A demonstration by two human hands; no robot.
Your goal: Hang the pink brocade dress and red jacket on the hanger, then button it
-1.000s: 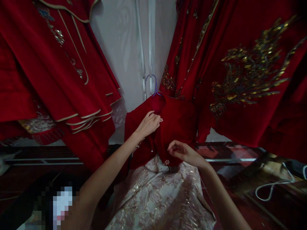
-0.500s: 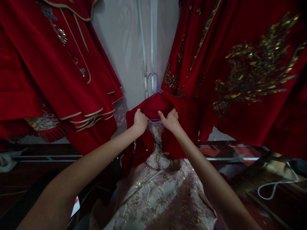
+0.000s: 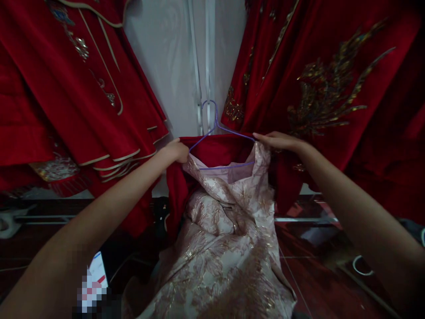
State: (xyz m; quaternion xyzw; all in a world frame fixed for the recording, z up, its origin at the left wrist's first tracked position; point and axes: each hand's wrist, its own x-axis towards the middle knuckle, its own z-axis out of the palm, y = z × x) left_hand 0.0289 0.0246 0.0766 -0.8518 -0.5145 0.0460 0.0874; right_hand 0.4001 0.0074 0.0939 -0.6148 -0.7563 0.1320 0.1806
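A pale pink dress (image 3: 229, 230) with a metallic floral pattern hangs on a purple hanger (image 3: 216, 119). Spread wide around its shoulders is a red jacket (image 3: 215, 148), its back stretched behind the hanger. My left hand (image 3: 177, 150) is closed on the jacket's edge beside the dress's left-side strap. At the opposite strap, my right hand (image 3: 279, 140) grips the other edge, thumb along the top; its fingertips are partly hidden. The dress's neckline and bodice show between my arms, and the hanger's bottom bar crosses the neckline.
Red garments with gold trim (image 3: 99, 102) hang at left. Another red garment with a sequinned bird (image 3: 328, 93) hangs at right. The hanger hooks onto white vertical strips (image 3: 207, 66). A lit phone (image 3: 98, 268) lies lower left, and a white cable loop (image 3: 362, 266) lower right.
My hands have moved apart, drawing the red jacket outward from the front of the dress to its shoulders. The bodice and more of the hanger now show.
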